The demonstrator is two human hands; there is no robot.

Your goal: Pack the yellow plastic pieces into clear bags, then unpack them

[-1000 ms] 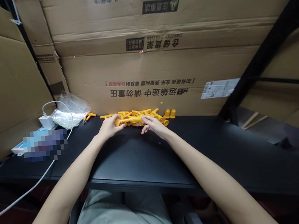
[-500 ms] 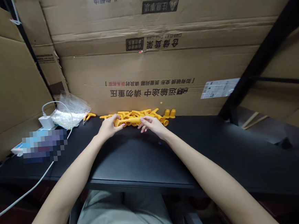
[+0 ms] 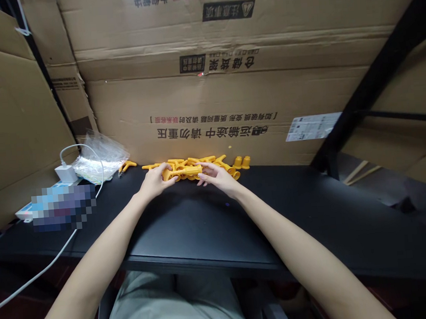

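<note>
A yellow plastic piece (image 3: 189, 171) lies level between my hands, just in front of a heap of similar parts. It has a narrow shaft on the left and a thicker cylindrical section on the right. My left hand (image 3: 155, 180) grips its left end between thumb and fingers. At the thicker right end, my right hand (image 3: 216, 176) holds it with thumb and fingertips. Behind both hands, the heap of yellow plastic parts (image 3: 207, 159) includes T-shaped handles and flared cups, partly hidden by my fingers.
Two yellow cups (image 3: 241, 162) stand right of the heap. To the left are yellow handles with metal tips (image 3: 127, 165), a clear plastic bag (image 3: 100, 161), a white plug (image 3: 65, 173) and a white cable (image 3: 58, 256). Cardboard (image 3: 208, 96) rises behind the black table (image 3: 203, 224).
My right thumb and fingers have shifted slightly at the right end of the yellow piece, leaving its thicker section more visible. My left hand stays in place.
</note>
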